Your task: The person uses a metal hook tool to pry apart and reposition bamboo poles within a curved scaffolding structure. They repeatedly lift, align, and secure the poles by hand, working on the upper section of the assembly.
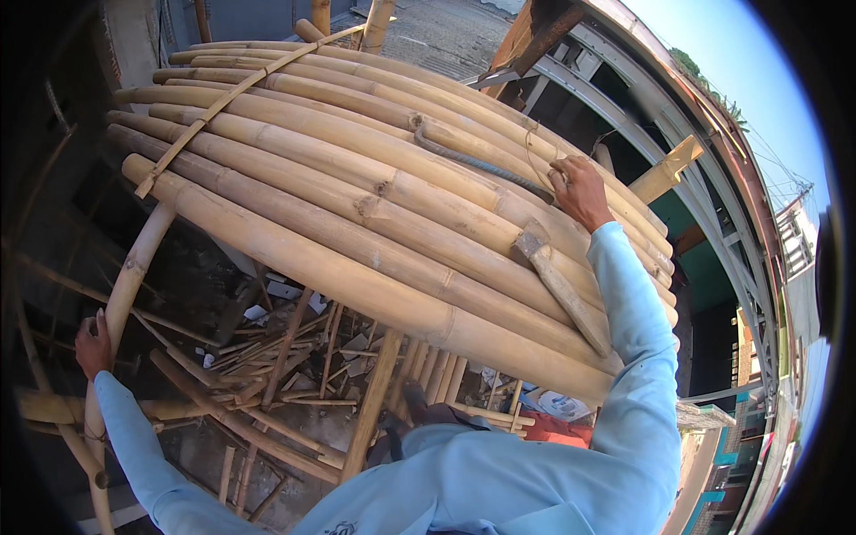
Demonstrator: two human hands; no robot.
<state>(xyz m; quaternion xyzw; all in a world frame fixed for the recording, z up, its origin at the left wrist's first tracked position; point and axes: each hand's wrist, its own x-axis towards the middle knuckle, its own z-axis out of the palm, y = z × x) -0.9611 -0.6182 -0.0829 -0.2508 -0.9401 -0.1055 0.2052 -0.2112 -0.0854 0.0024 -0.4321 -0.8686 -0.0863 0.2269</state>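
A row of thick bamboo poles (357,183) lies side by side as a raised deck in front of me. At the deck's right part, my right hand (580,192) has its fingers pinched together on a thin wire (528,152) that loops up from the bamboo. Just left of those fingers lies a hooked steel bar (477,162). A hammer (557,276) with a wooden handle rests on the poles below my right forearm. Down at the left, my left hand (93,346) is closed around a slanting bamboo pole (135,259) that rises to the deck's corner.
A split bamboo strip (234,94) crosses the deck's left end. Under it, cut bamboo pieces (259,357) and debris litter the ground. An upright wooden post (373,401) stands near my body. A metal frame (664,134) runs along the right, beside a protruding bamboo end (664,171).
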